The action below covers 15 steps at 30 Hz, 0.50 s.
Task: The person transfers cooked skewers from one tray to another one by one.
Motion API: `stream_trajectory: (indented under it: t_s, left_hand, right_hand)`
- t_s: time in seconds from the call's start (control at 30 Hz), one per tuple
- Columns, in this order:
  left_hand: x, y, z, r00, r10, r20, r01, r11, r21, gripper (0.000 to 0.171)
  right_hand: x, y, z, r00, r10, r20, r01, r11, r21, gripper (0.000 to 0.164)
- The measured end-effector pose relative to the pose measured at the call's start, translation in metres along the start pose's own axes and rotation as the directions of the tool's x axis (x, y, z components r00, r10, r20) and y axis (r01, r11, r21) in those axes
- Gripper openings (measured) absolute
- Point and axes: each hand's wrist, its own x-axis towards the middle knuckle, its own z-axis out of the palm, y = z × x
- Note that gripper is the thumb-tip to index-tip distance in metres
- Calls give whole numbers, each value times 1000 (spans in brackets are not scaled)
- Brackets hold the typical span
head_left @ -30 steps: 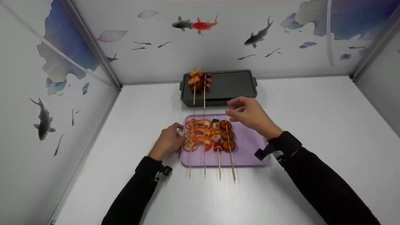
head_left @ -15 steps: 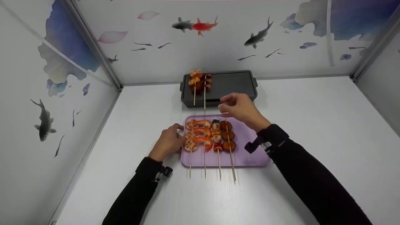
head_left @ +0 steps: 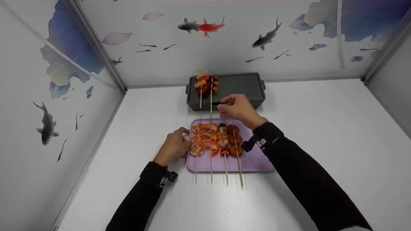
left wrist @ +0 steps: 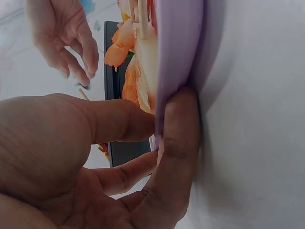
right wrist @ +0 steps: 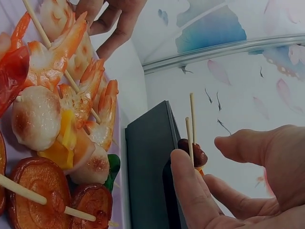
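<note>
My left hand (head_left: 173, 145) holds the left rim of the lilac tray (head_left: 257, 164); in the left wrist view the thumb (left wrist: 128, 120) is on the upper side and a finger (left wrist: 177, 138) under it. On the tray lie skewers of lotus root slices (head_left: 196, 149), shrimp (head_left: 210, 147), mixed pieces (head_left: 222, 141) and brown round slices (head_left: 236, 150). Beyond it, a lotus root skewer (head_left: 201, 84) and a brown-meat skewer (head_left: 213, 86) lie on the black grill (head_left: 239, 85). My right hand (head_left: 238, 108) hovers before the grill, right of their sticks, thumb and fingers apart, holding nothing.
The grill stands against the back wall (head_left: 154, 64), which carries fish drawings. Skewer sticks (head_left: 226, 173) overhang the tray's near edge. A white tabletop (head_left: 321, 122) surrounds tray and grill, and a side wall (head_left: 29, 112) rises on the left.
My right hand has moved left, from above the tray's far right part towards the sticks of the skewers on the grill. My left hand has stayed at the tray's rim.
</note>
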Motion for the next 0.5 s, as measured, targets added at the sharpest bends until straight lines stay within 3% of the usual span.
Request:
stream_trajectory:
  t_s: [0.23, 0.5]
  left_hand:
    - [-2, -1, 0, 1000, 3, 10, -3, 999, -32, 44]
    - [-2, -1, 0, 1000, -10, 21, 11, 999, -53, 44]
  right_hand:
    - [12, 3, 9, 1000, 19, 24, -21, 998, 67, 39]
    - [23, 6, 16, 999, 47, 9, -48, 997, 53, 28]
